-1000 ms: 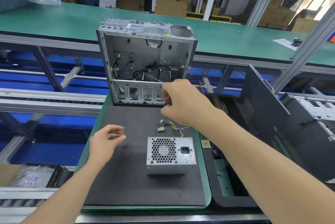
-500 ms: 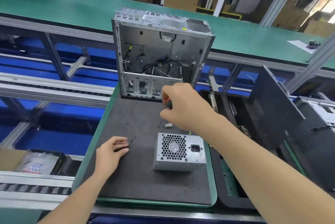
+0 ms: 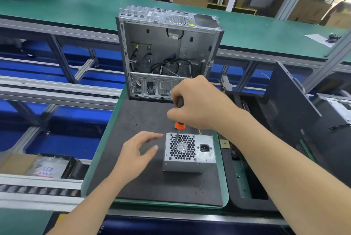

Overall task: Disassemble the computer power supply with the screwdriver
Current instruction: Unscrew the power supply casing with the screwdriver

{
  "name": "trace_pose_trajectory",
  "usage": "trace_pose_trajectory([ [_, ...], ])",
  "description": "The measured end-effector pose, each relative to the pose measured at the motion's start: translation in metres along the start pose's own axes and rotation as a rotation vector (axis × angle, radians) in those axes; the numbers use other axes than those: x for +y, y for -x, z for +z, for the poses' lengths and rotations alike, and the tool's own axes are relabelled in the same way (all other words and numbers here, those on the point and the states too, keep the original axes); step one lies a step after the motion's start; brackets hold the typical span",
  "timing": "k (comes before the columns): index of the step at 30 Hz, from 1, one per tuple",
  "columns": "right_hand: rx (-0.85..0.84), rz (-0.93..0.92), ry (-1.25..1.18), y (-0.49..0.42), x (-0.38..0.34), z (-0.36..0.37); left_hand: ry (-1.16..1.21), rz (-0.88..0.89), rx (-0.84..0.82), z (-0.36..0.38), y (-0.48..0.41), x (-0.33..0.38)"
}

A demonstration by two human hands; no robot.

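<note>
The right hand (image 3: pixel 199 105) is curled round the black-and-orange handle of a screwdriver (image 3: pixel 179 125), its shaft angled down over the fan grille of the power supply (image 3: pixel 206 158). The supply sits on a dark mat (image 3: pixel 152 187), near its right edge. The left hand (image 3: pixel 136 156) is just left of it, fingers spread, holding nothing. An open computer case (image 3: pixel 165 44) stands upright at the mat's far end.
</note>
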State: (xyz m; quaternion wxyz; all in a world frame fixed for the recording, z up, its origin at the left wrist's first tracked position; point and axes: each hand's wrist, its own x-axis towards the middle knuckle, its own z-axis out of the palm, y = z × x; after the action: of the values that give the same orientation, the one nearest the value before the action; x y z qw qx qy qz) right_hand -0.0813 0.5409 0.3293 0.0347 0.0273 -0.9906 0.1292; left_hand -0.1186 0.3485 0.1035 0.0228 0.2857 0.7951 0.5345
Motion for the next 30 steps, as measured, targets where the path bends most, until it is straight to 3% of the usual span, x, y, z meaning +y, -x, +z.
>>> trace_pose_trajectory([
  [5,-0.051,-0.038,-0.025,0.014,-0.004,0.000,-0.048,0.074,-0.156,0.011,0.015,0.020],
  [22,-0.048,-0.074,-0.058,0.021,-0.005,0.010,-0.123,0.043,-0.079,0.019,0.017,0.022],
  [30,-0.216,-0.291,0.032,0.017,-0.007,-0.003,-0.127,0.050,-0.110,0.014,0.011,0.025],
])
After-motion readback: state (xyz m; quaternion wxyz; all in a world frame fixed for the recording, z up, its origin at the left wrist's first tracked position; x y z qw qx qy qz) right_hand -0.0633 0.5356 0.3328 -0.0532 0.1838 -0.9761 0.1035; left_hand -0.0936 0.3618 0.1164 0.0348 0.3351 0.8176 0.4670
